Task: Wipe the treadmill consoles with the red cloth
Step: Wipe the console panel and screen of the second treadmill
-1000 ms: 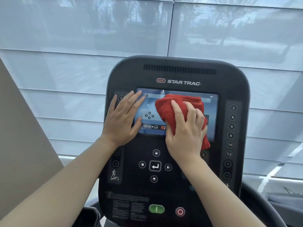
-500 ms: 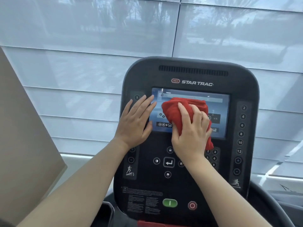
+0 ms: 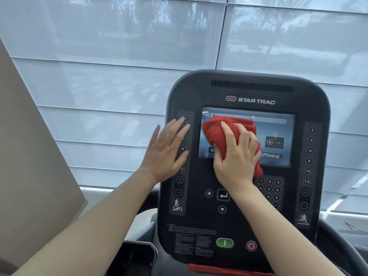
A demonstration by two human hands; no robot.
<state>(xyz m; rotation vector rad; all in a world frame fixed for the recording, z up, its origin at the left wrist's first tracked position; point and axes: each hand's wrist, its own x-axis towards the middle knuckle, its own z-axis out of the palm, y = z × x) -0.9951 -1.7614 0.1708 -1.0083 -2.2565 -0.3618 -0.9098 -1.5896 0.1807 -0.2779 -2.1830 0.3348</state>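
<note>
The black Star Trac treadmill console [image 3: 247,90] stands upright in front of me, right of centre. Its lit screen [image 3: 278,128] is partly covered by the bunched red cloth [image 3: 217,132]. My right hand [image 3: 237,156] lies over the cloth with fingers curled around it and presses it against the left half of the screen. My left hand [image 3: 166,152] rests flat, fingers straight, on the console's left button strip and edge.
Below the screen are arrow keys, a number pad [image 3: 269,189], a green start button [image 3: 224,243] and a red stop button [image 3: 251,246]. A beige panel [image 3: 29,156] rises at the left. Window blinds [image 3: 119,56] fill the background. A curved handrail [image 3: 338,242] runs at lower right.
The view has shifted so the console sits further right. My left hand slid off the screen onto the left button strip. My right hand moved the cloth toward the screen's left side.
</note>
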